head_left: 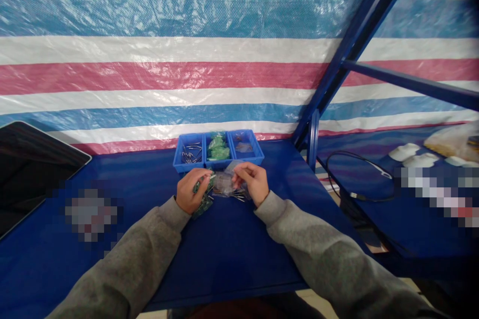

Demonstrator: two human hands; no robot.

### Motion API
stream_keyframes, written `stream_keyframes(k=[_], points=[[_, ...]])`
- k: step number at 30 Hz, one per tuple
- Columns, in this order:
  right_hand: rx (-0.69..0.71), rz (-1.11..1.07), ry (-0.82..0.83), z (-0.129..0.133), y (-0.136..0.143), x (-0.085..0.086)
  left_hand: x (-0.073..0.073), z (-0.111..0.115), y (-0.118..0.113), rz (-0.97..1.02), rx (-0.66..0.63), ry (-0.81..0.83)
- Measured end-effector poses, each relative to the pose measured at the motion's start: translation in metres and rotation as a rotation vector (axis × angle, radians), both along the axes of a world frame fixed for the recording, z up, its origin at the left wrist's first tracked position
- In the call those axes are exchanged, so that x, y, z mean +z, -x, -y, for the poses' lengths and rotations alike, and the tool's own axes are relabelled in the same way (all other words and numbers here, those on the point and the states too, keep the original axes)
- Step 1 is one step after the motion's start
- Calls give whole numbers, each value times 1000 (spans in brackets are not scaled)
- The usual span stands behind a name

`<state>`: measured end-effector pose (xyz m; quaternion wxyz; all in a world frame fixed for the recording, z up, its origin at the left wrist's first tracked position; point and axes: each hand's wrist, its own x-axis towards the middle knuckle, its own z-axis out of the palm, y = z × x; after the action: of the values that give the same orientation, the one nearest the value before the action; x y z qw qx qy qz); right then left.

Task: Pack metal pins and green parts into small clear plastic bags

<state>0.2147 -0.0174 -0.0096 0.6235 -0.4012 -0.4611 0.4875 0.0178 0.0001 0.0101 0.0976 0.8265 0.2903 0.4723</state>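
A small clear plastic bag is between my hands, above the table. My right hand is closed, with thumb and fingers pinching the bag's right edge. My left hand is also closed; its thumb and fingertips press together near the bag's left side, and what they hold is too small to make out. Green circuit boards lie under and beside my left hand. Thin metal pins are scattered below the bag, close to my right hand.
Behind my hands stand three joined blue bins: the left bin has metal pins, the middle bin green pieces, the right bin small brownish bits. A dark screen is at left. A blue frame post and black cable are at right.
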Motion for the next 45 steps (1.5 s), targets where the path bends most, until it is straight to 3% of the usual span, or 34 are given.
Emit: stream_keyframes(k=[4,7,12,16,21,25,29,35,45], points=[[-134,-59,6,-12,-9,-1,1,0,-1,12,-10,-12],[-174,49,-18,-14,-12,-3,1,0,-2,17,-8,-14],[-358,635,-158,-4,-12,4,0,-1,-2,22,-12,-19],[-295,1100,-160,4,-8,9,-1,-1,-1,8,-13,-24],[-262,1363,-105,3,-5,3,-2,-3,-1,-2,-6,-31],[-288,1335,-172,-1,-7,-3,-2,-3,-1,-4,-10,-40],[-316,1105,-310,3,-5,0,-4,-3,0,-16,-7,-25],[-200,802,-434,14,5,7,-7,-6,-1,-144,3,36],[-114,685,-459,18,9,8,-6,-8,-3,-181,5,17]])
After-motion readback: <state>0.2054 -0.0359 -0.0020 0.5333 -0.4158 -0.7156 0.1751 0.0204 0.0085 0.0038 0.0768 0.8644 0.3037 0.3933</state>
